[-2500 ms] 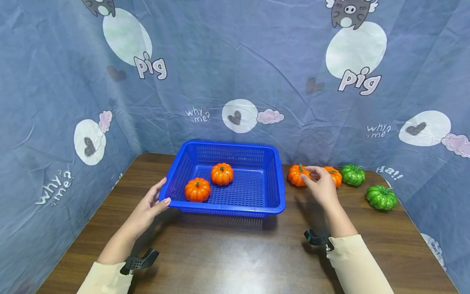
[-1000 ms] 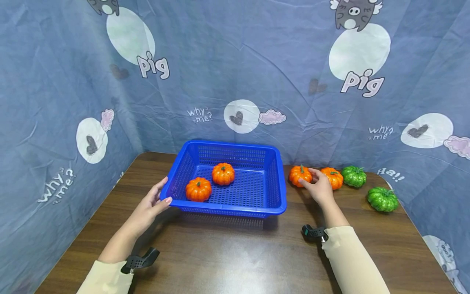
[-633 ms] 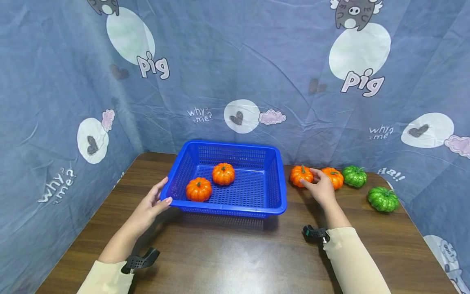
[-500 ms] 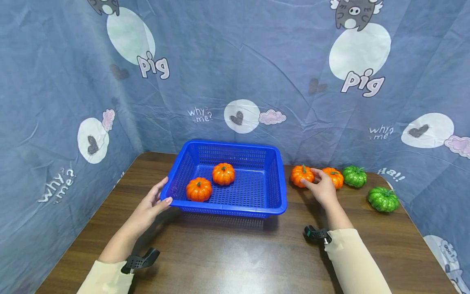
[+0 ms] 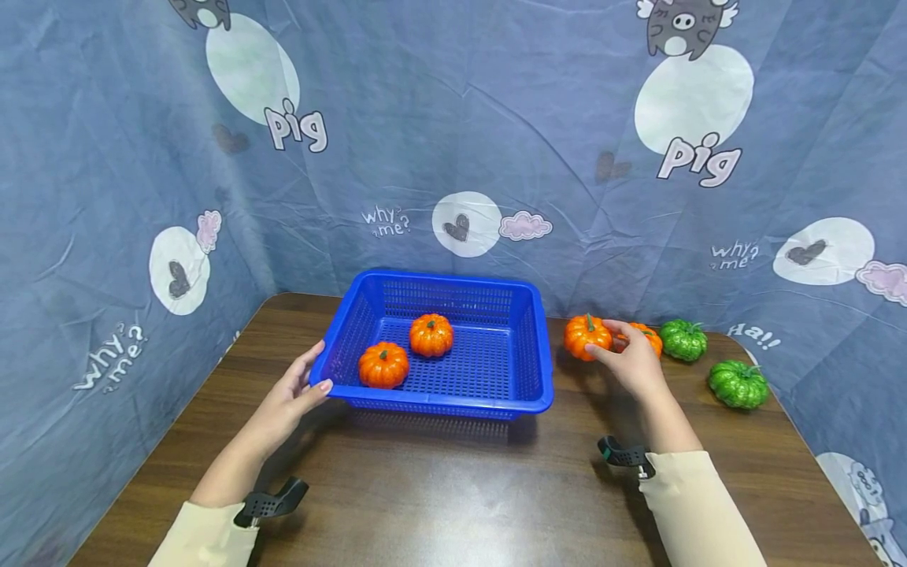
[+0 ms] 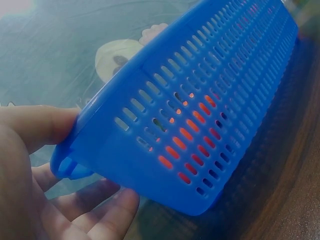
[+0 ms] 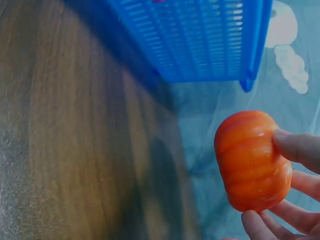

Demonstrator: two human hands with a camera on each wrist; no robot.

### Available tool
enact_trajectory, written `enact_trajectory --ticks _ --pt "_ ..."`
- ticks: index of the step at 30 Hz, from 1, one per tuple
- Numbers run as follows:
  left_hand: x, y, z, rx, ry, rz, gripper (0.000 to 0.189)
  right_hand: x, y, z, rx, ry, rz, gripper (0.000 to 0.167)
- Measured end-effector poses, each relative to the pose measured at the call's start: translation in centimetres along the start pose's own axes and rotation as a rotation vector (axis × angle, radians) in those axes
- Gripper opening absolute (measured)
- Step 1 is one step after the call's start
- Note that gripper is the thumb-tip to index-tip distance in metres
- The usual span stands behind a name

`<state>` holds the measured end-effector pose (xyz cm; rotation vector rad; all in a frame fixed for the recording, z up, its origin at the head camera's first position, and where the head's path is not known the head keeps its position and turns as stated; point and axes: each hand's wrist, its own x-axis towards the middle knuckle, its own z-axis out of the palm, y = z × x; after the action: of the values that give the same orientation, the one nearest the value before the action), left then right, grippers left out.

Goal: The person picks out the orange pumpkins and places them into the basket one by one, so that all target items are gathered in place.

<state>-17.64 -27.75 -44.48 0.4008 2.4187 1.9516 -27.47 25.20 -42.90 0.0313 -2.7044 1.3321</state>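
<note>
My left hand (image 5: pixel 286 398) grips the front left corner of a blue plastic basket (image 5: pixel 439 402). In the left wrist view the thumb lies over the basket's rim (image 6: pixel 105 95) and the fingers are beneath it. Two small orange pumpkins (image 5: pixel 383 365) sit inside on the left half of the basket floor. Right of the basket, my right hand (image 5: pixel 635 364) pinches another orange pumpkin (image 5: pixel 587 337) between thumb and fingers. The right wrist view shows this held pumpkin (image 7: pixel 252 160) close up, near the basket's end wall. A further orange pumpkin (image 5: pixel 650 339) is partly hidden behind the right hand.
Two green pumpkins (image 5: pixel 683 340) rest farther right, one nearer the table's right edge. The brown wooden table (image 5: pixel 453 488) ends at a blue printed cloth (image 5: pixel 397 118) that hangs behind and at both sides.
The right hand has closed on the orange pumpkin nearest the basket and shifted it slightly right, so the pumpkin behind is more covered. The left hand and basket stay in place.
</note>
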Motion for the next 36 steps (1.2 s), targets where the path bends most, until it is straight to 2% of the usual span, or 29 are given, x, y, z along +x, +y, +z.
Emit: enact_trajectory --ticks 12,23,36 --pt "0.1 -0.1 0.1 -0.014 0.002 0.01 0.067 -1.5 -2.3 -1.5 0.006 -0.001 -0.041 0.062" --pt "0.0 0.0 0.0 0.001 0.006 -0.009 0.068 -2.6 -4.8 -2.4 -0.051 0.015 -0.114 0.061" --pt "0.0 0.1 0.0 -0.005 -0.002 -0.009 0.068 -3.6 -7.2 -1.9 0.028 0.005 -0.176 0.06"
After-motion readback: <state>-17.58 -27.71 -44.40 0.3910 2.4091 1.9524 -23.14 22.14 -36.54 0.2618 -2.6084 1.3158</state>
